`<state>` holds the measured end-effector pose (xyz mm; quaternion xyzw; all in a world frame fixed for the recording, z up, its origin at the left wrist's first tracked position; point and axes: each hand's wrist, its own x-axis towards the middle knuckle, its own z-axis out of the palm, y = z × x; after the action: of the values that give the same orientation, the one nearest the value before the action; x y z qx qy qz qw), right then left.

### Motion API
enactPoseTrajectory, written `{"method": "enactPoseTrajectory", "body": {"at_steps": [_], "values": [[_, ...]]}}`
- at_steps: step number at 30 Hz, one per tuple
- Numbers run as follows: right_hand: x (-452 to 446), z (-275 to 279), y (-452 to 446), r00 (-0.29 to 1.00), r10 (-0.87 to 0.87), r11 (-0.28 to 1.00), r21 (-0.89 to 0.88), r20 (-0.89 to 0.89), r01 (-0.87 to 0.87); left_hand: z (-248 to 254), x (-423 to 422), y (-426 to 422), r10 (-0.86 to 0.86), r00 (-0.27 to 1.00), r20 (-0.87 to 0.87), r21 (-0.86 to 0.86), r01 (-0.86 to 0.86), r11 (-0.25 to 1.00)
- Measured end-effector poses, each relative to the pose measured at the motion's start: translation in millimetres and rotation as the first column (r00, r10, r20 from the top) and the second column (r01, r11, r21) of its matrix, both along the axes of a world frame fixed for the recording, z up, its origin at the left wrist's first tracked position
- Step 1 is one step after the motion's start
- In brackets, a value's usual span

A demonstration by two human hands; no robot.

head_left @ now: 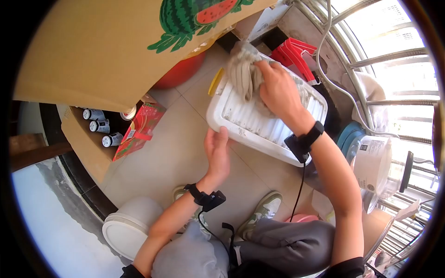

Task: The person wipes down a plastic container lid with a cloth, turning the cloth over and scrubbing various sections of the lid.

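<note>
A white plastic storage box lid point(241, 134) with a ribbed, dirt-streaked top and a yellow latch point(215, 82) is in front of me, slanting down to the right. My left hand point(217, 153) grips its near left edge, thumb on the rim and fingers underneath, partly hidden. On top of the lid, my right hand point(280, 92) is closed on a crumpled grey-beige cloth point(244, 69) that looks like ribbed knit. Part of the cloth hangs over the lid's far edge. What lies below the lid is mostly hidden.
A large cardboard carton point(102, 51) with a watermelon print fills the upper left. Below it, an open box point(139, 132) holds several small bottles. A white lidded bucket point(125, 234) stands lower left. To the right are a red box point(294, 58), plastic containers point(378, 164) and window bars.
</note>
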<state>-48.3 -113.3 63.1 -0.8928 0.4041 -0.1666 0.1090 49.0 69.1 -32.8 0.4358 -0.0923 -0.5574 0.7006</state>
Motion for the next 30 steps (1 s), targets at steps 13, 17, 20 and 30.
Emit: {"method": "enactPoseTrajectory", "body": {"at_steps": [13,17,20,30], "values": [[2,16,91,0.969,0.017,0.873,0.469,0.245,-0.134,-5,-5,-5,0.059,0.998,0.018,-0.045,-0.059,0.997],[-12,39,49,0.646,-0.662,0.304,0.924,0.381,-0.233,-5,-4,6,0.049,0.998,-0.029,0.045,-0.048,0.998],[-21,55,44,0.429,-0.824,0.161,0.879,0.37,-0.449,3,-5,4,0.17,0.985,-0.031,0.138,-0.164,0.977],[-22,113,75,0.409,-0.875,-0.116,0.708,0.259,-0.696,101,47,23,-0.163,0.986,-0.039,-0.179,0.154,0.972]]}}
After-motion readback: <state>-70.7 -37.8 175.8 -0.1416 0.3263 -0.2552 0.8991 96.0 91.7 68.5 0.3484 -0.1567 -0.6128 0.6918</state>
